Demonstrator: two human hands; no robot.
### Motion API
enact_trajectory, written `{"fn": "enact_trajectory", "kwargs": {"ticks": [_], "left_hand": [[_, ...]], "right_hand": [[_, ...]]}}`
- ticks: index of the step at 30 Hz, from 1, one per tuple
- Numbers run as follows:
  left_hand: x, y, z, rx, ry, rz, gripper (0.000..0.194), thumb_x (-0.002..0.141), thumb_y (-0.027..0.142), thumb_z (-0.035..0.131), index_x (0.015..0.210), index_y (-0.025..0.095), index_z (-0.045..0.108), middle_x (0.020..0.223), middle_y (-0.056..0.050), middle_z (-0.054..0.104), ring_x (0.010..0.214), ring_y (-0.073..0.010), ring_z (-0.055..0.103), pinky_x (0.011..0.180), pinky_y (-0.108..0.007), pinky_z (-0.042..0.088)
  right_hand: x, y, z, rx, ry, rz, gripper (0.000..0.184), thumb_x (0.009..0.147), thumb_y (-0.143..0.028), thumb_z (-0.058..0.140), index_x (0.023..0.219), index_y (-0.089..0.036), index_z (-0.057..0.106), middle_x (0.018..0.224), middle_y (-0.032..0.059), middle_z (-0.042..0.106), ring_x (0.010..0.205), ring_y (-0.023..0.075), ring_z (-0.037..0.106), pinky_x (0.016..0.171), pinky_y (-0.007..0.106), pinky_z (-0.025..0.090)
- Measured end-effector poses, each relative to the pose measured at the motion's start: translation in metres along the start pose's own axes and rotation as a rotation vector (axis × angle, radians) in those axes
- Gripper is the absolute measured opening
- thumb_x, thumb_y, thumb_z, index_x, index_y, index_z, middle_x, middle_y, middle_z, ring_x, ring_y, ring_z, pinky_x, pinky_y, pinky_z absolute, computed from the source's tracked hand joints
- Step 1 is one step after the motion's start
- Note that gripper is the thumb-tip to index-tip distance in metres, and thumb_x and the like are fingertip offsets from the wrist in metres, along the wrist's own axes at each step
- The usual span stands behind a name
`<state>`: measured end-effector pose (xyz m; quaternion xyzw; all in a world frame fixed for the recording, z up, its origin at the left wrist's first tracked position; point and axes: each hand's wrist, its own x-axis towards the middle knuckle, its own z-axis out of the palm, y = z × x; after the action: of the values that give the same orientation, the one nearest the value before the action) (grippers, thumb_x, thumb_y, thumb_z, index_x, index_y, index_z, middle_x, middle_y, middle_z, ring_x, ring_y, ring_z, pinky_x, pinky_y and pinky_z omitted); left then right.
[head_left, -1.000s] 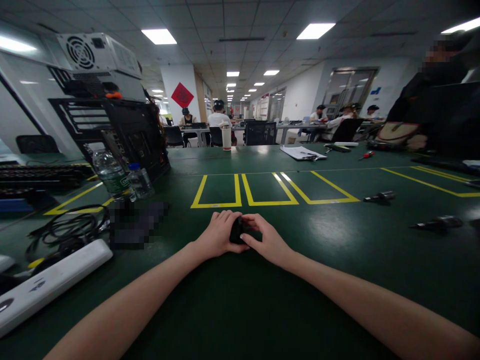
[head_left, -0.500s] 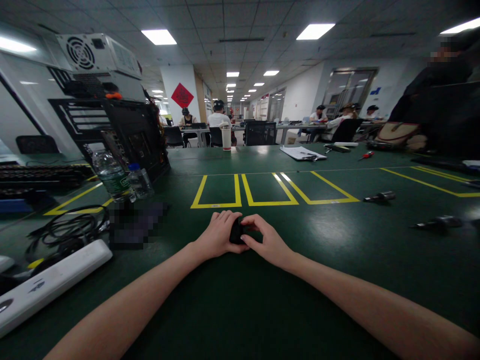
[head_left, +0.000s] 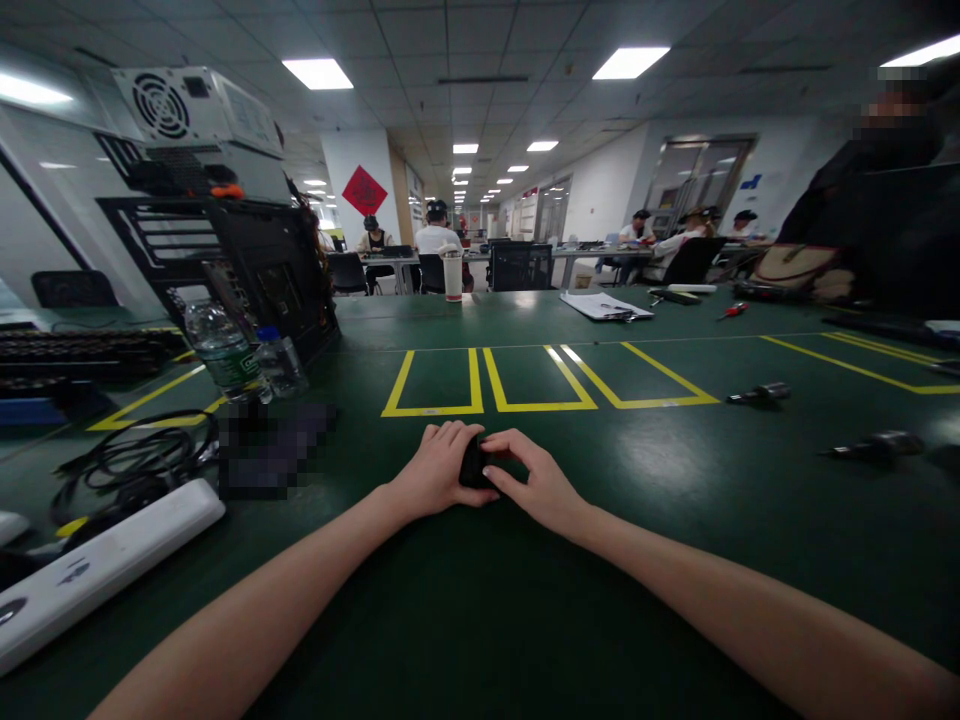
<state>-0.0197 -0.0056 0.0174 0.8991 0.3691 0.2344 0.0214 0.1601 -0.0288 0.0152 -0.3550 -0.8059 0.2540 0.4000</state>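
Note:
Both hands meet around a small black object (head_left: pixel 472 463) low over the green table (head_left: pixel 480 610). My left hand (head_left: pixel 439 465) wraps it from the left, fingers over its far side and thumb along its near side. Thumb and fingers of my right hand (head_left: pixel 534 478) pinch at its right side, leaving a gap inside the curl of the fingers. Most of the object is covered by the hands, so its kind cannot be made out. Beyond the hands, yellow tape outlines (head_left: pixel 544 406) mark the tabletop.
At left stand an open computer case (head_left: pixel 262 270) with a power supply (head_left: pixel 199 105) on top, two plastic bottles (head_left: pixel 225 345), coiled cables (head_left: pixel 135 455) and a white power strip (head_left: pixel 112 570). Screwdriver-like tools (head_left: pixel 761 393) lie right; a clipboard (head_left: pixel 606 306) and cup (head_left: pixel 453 275) lie farther back.
Hands and black object stay almost in place; the right fingertips shift very slightly. The person at the far right moves a little.

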Motion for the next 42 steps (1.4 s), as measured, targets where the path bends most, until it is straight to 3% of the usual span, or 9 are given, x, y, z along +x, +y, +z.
{"fn": "enact_trajectory", "kwargs": {"ticks": [4,7,14,16,21,26,32,39,42], "left_hand": [[0.0002,0.0019,-0.0024,-0.015,-0.02,-0.014,0.068,0.062,0.051,0.064,0.115,0.018,0.038,0.104,-0.008,0.05,0.093,-0.0245,0.047,0.079,-0.036,0.034],[0.0001,0.003,-0.004,-0.019,-0.027,-0.021,0.068,0.062,0.05,0.064,0.115,0.017,0.037,0.105,-0.008,0.049,0.094,-0.0245,0.046,0.079,-0.036,0.034],[0.0002,0.0015,-0.0018,-0.01,-0.03,-0.025,0.068,0.061,0.043,0.066,0.116,0.017,0.036,0.107,-0.008,0.049,0.096,-0.0253,0.046,0.08,-0.037,0.033],[0.0006,0.0013,-0.001,-0.003,-0.017,-0.019,0.069,0.061,0.046,0.066,0.116,0.017,0.037,0.105,-0.009,0.049,0.095,-0.0257,0.046,0.079,-0.037,0.033],[0.0011,0.002,-0.0019,-0.005,-0.021,-0.019,0.067,0.06,0.044,0.067,0.114,0.017,0.038,0.104,-0.008,0.05,0.094,-0.0247,0.047,0.078,-0.036,0.034],[-0.0007,0.0023,-0.0041,-0.017,-0.033,-0.028,0.068,0.061,0.043,0.067,0.116,0.017,0.036,0.107,-0.008,0.048,0.097,-0.0249,0.046,0.081,-0.036,0.033],[0.0001,0.0024,-0.0022,-0.017,-0.025,-0.027,0.067,0.062,0.046,0.065,0.115,0.018,0.037,0.107,-0.008,0.049,0.097,-0.0251,0.046,0.081,-0.037,0.034],[0.0003,0.0057,-0.008,-0.044,-0.05,-0.03,0.063,0.064,0.049,0.063,0.114,0.019,0.039,0.107,-0.008,0.049,0.096,-0.0252,0.047,0.08,-0.037,0.034],[0.0002,0.0053,-0.0075,-0.038,-0.048,-0.03,0.065,0.063,0.049,0.063,0.115,0.018,0.038,0.108,-0.008,0.049,0.097,-0.0252,0.047,0.081,-0.037,0.034]], "right_hand": [[0.0016,0.0012,0.0022,0.055,-0.026,0.084,0.036,0.078,-0.021,0.052,0.113,-0.021,0.043,0.107,0.0049,0.052,0.098,0.0181,0.051,0.087,0.038,0.043],[0.0015,0.0004,0.0023,0.069,-0.076,0.115,0.027,0.08,-0.023,0.05,0.107,-0.021,0.046,0.101,0.0041,0.053,0.093,0.0176,0.053,0.083,0.038,0.046],[-0.0018,-0.001,0.0003,-0.049,-0.011,-0.045,0.021,0.074,-0.018,0.055,0.093,-0.021,0.051,0.103,0.0042,0.05,0.097,0.0195,0.049,0.086,0.039,0.041],[-0.0015,0.0001,0.0015,-0.049,0.007,-0.046,0.018,0.075,-0.017,0.053,0.093,-0.021,0.051,0.1,0.004,0.051,0.096,0.0188,0.049,0.086,0.038,0.041],[0.0005,0.0024,0.005,-0.001,0.012,0.022,0.04,0.074,-0.017,0.054,0.112,-0.021,0.043,0.105,0.0052,0.05,0.096,0.0186,0.05,0.086,0.039,0.042],[-0.0002,0.0023,0.0038,-0.009,-0.059,0.053,0.035,0.073,-0.018,0.055,0.107,-0.021,0.046,0.1,0.0044,0.051,0.09,0.0186,0.052,0.08,0.039,0.045],[-0.0015,-0.001,0.0007,-0.019,-0.025,-0.002,0.028,0.075,-0.018,0.054,0.102,-0.022,0.048,0.1,0.0043,0.051,0.094,0.0193,0.05,0.084,0.039,0.043],[0.0007,-0.0014,0.0031,0.06,-0.011,0.085,0.037,0.078,-0.02,0.052,0.113,-0.022,0.042,0.108,0.0045,0.051,0.102,0.0183,0.05,0.09,0.04,0.041],[0.0009,-0.0001,0.0038,0.067,-0.061,0.129,0.031,0.079,-0.024,0.05,0.109,-0.02,0.044,0.103,0.0048,0.052,0.096,0.0181,0.053,0.084,0.039,0.045]]}}
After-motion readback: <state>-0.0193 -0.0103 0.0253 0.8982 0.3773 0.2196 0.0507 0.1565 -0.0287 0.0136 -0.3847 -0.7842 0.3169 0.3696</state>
